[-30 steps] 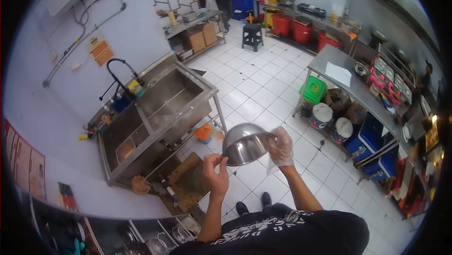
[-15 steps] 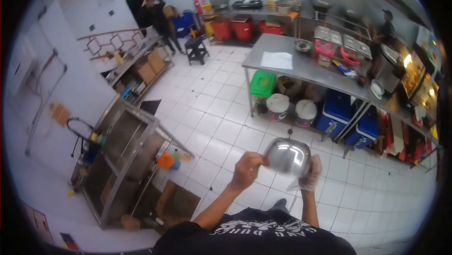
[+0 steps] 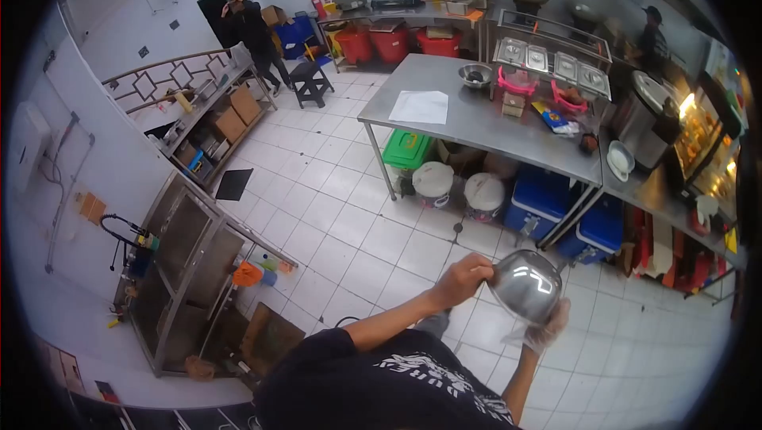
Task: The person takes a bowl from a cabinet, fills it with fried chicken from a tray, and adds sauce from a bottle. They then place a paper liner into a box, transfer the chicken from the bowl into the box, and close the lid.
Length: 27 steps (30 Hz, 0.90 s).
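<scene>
A shiny metal bowl [image 3: 525, 286] is held tilted in front of me, above the tiled floor. My bare left hand [image 3: 465, 279] pinches its left rim between thumb and fingers. On the lower right side, my right hand [image 3: 549, 327] grips the same bowl through a loose clear plastic glove. Part of the right fingers is hidden behind the bowl. I cannot make out anything inside it.
Ahead stands a steel table [image 3: 373, 109] bearing a paper sheet [image 3: 419, 107] and another metal bowl [image 3: 475, 75]. Blue coolers [image 3: 540, 200] and lidded buckets [image 3: 434, 182] sit below. A steel sink unit [image 3: 190, 255] is left. Two people [image 3: 258, 33] are farther off, one near the doorway.
My view has turned to the right and the table appears closer. Both hands and the bowl have shifted right and down in view, with the bowl tilted differently. Both grips persist.
</scene>
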{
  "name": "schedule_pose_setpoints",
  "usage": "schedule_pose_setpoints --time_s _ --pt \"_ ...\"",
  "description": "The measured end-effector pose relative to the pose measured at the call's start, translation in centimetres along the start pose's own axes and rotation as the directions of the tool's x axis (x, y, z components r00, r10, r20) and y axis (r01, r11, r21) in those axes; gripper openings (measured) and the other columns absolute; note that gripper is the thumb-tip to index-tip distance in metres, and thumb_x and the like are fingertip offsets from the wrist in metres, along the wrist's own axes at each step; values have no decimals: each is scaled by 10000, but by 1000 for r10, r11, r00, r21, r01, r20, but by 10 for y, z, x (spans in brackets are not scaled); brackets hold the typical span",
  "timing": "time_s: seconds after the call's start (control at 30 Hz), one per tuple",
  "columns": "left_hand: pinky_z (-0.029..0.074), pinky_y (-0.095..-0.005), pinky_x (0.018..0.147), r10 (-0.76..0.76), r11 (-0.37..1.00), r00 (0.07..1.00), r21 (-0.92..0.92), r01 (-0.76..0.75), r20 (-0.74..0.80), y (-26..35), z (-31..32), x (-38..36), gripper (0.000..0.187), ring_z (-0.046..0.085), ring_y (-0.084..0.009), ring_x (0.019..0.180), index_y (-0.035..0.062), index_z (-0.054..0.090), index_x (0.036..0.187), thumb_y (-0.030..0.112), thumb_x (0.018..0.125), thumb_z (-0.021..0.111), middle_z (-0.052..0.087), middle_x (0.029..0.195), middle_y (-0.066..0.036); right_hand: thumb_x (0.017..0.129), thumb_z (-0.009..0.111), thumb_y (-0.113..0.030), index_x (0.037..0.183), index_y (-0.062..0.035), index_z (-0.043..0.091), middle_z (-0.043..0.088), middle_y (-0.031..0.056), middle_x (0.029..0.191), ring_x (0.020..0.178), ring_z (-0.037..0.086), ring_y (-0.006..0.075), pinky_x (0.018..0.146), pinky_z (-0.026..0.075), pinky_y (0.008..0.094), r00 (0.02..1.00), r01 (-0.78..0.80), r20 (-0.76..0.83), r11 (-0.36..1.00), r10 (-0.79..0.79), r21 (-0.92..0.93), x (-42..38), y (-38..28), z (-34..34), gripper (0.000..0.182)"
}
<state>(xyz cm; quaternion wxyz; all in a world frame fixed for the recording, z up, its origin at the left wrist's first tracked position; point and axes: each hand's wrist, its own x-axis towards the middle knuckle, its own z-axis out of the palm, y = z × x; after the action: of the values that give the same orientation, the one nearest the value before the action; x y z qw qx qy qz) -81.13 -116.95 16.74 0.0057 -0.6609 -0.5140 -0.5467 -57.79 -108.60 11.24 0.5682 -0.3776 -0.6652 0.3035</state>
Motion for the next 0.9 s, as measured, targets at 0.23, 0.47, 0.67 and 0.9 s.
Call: schedule_pose_setpoints --time_s 0.23,0.47,0.67,0.9 --pt "513 -371 695 -36 995 994 -89 46 104 -68 121 75 191 597 -310 835 51 552 886 -71 749 607 580 896 -88 814 528 11 735 -36 372 380 59 666 639 407 160 576 359 320 982 -178 0 918 191 -353 91 88 -41 181" --pt "468 -411 753 -207 956 908 -120 266 365 -118 249 160 152 561 -303 913 79 545 888 18 778 630 533 930 -86 857 634 -77 786 -31 456 538 72 652 571 527 159 545 455 312 830 -372 166 750 532 -546 139 175 -125 197" --pt "470 -362 833 -344 835 722 -156 527 601 -183 375 147 196 572 -324 974 60 578 963 38 772 618 564 1027 -122 938 478 -449 915 -36 659 669 181 982 941 621 347 823 482 481 299 -104 130 167 945 -980 5 324 -242 452" --pt "574 -317 659 -588 484 376 -61 873 716 -188 519 201 187 624 -183 876 65 513 989 43 847 634 560 1008 -103 952 437 -396 932 -76 662 660 160 987 978 604 349 853 471 461 230 -466 10 119 973 -877 70 350 -320 392"
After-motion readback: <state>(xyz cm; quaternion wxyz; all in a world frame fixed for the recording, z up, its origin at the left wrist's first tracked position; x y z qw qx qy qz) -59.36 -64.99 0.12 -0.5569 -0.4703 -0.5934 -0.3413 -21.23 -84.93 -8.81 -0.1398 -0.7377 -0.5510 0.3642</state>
